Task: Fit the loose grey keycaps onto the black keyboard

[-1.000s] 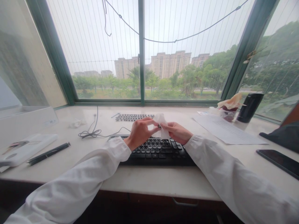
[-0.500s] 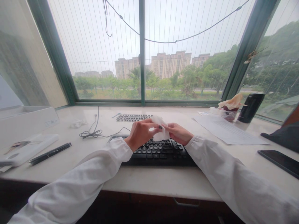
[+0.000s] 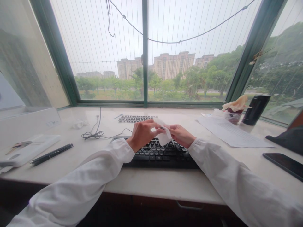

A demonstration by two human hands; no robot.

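My left hand [image 3: 142, 134] and my right hand [image 3: 182, 135] meet in a pinch above the black keyboard [image 3: 156, 162]. Between their fingertips is a thin white tissue [image 3: 165, 137], one corner hanging down. A small dark piece, apparently a keycap [image 3: 162, 128], shows against the tissue, partly covered by fingers; which hand bears it I cannot tell. Below, the keyboard has its upper keys bare of caps, with round stems showing. Behind my hands, loose keycaps [image 3: 134, 119] lie in rows on the desk.
Left on the desk are a coiled cable [image 3: 94, 135], a black pen [image 3: 52, 154], a white box [image 3: 28, 123] and crumpled tissue [image 3: 80, 124]. To the right lie paper sheets [image 3: 233, 132], a phone [image 3: 284, 164] and a black bottle [image 3: 256, 110]. A window stands behind.
The tissue has shifted between my fingers and now hangs flatter and lower. Less of the dark piece shows. My hands stay in nearly the same place over the keyboard.
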